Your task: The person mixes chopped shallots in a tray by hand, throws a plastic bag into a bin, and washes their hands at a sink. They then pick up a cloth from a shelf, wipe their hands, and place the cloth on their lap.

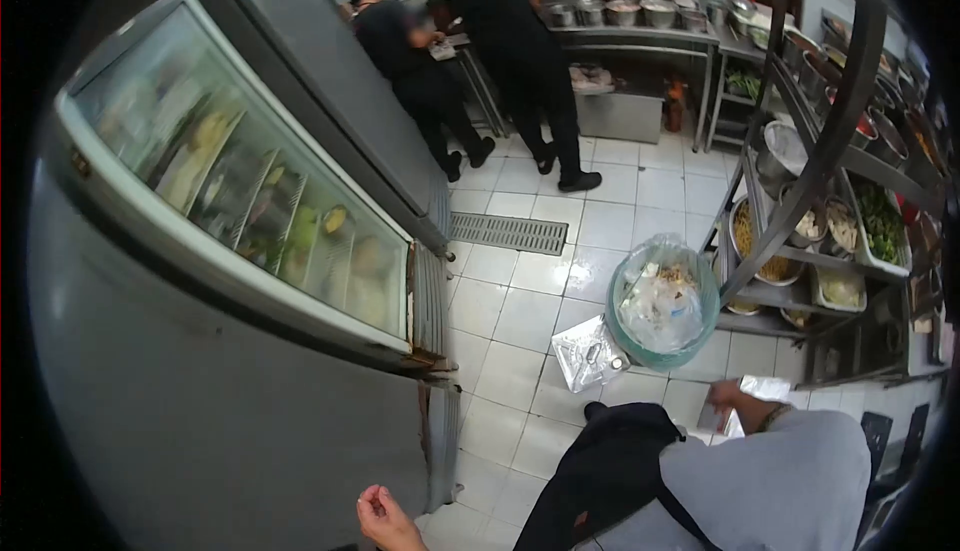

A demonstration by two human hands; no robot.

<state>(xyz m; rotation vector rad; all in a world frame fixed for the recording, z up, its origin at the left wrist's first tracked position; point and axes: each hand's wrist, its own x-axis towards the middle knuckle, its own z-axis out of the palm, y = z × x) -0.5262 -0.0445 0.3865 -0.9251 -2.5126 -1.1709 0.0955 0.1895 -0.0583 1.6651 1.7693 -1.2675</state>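
Note:
My left hand (388, 519) is at the bottom edge, near the grey fridge side (300, 441). Its fingers are curled in, and nothing shows in them. My right hand (728, 404), with a bracelet at the wrist, is in front of my body beside a shiny silvery sheet or pack (762, 389). The fingers are blurred, so whether they hold anything cannot be made out. Ahead of me stands a green bin (612, 296) lined with clear plastic and part filled with waste. A silvery square tin or lid (585, 354) lies on the floor beside it.
A glass-fronted fridge (270, 201) stands on the left. Two co-workers in black (420, 76) face a back counter holding several metal pots (622, 13). On the right is a metal rack (800, 196) with bowls and trays of food. A drain grate (508, 233) crosses the tiled floor.

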